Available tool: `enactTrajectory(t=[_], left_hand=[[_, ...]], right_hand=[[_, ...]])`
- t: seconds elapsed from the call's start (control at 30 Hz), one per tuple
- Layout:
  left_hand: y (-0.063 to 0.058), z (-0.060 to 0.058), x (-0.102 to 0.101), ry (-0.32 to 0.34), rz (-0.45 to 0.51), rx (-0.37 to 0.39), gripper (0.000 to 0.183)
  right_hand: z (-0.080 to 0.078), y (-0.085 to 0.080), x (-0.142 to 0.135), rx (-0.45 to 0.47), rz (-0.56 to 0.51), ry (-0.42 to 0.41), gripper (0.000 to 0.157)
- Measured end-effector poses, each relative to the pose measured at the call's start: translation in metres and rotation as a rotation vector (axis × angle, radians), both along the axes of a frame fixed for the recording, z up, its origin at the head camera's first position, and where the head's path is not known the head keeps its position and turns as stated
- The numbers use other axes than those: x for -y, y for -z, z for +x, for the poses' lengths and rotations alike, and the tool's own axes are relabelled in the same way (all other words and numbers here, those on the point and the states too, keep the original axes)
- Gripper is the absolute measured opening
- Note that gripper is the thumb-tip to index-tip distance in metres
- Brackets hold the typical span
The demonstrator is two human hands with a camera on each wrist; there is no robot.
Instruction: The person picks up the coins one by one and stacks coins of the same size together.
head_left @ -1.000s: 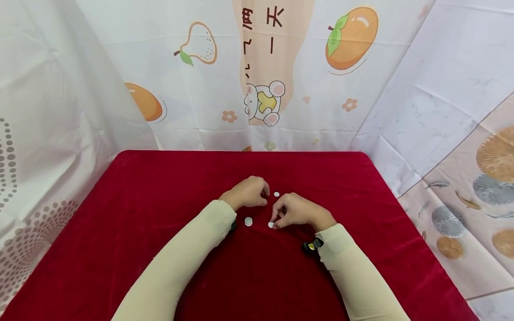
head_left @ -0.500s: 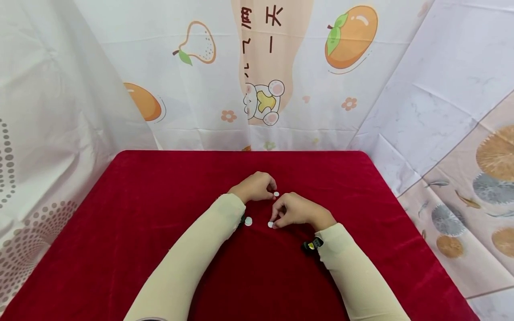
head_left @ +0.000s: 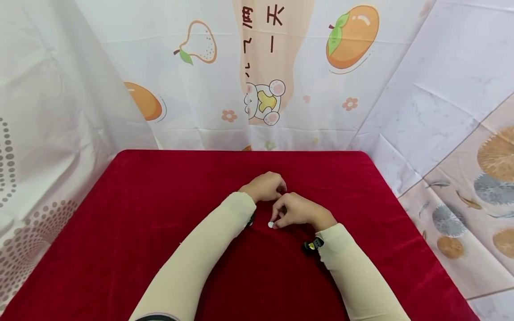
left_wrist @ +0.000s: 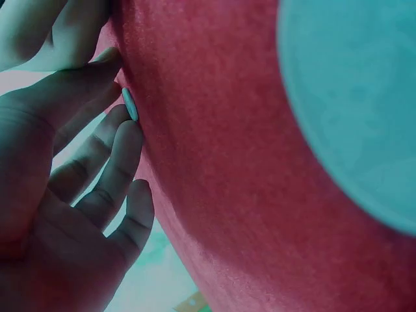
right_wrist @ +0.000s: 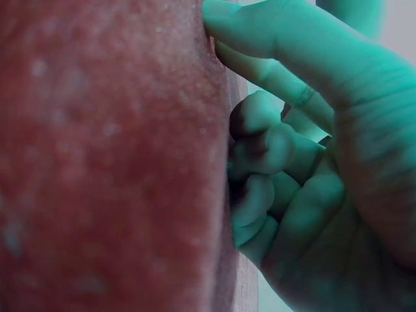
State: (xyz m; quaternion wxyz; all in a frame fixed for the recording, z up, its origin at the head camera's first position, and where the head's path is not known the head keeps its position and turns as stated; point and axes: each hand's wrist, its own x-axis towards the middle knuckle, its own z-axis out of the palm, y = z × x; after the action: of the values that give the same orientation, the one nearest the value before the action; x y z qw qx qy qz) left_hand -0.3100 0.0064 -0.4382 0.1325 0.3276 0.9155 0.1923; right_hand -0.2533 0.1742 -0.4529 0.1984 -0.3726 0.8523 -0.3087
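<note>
A small white disc [head_left: 271,224] lies on the red cloth, pinched between the thumb and index finger of my right hand [head_left: 299,209]. Just beyond it my left hand [head_left: 266,186] reaches in, its fingertips beside the right knuckles. In the left wrist view a second small disc [left_wrist: 130,104], seen edge-on at the cloth, is at my left fingertips; the fingers are loosely extended around it. The head view hides that disc behind my hands. Close to the left wrist camera looms a larger round disc [left_wrist: 364,97]. The right wrist view shows curled fingers [right_wrist: 253,201] against the cloth.
A red velvet cloth [head_left: 168,187] covers the table. White printed curtains [head_left: 160,107] hang behind it and along both sides. Dark wrist straps show at both cuffs, the right one [head_left: 312,245] more plainly.
My left hand has moved right, over the far small disc, which the head view no longer shows. The left sleeve now covers the larger discs. My right hand stays in place.
</note>
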Motion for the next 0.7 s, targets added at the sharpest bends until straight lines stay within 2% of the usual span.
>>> enactTrajectory(t=[0.23,0.5,0.7], left_hand=[[-0.001,-0.002,0.005,-0.029,0.013,-0.029,0.018],[-0.001,-0.005,0.017,-0.078,0.030,0.002,0.006],[-0.002,-0.004,0.022,-0.090,0.003,-0.002,0.005]], right_hand=[[0.000,-0.003,0.000,-0.021,0.001,-0.012,0.009],[0.000,-0.004,0.000,-0.006,0.003,-0.014,0.008],[0.000,-0.003,0.000,-0.001,-0.005,-0.015,0.010]])
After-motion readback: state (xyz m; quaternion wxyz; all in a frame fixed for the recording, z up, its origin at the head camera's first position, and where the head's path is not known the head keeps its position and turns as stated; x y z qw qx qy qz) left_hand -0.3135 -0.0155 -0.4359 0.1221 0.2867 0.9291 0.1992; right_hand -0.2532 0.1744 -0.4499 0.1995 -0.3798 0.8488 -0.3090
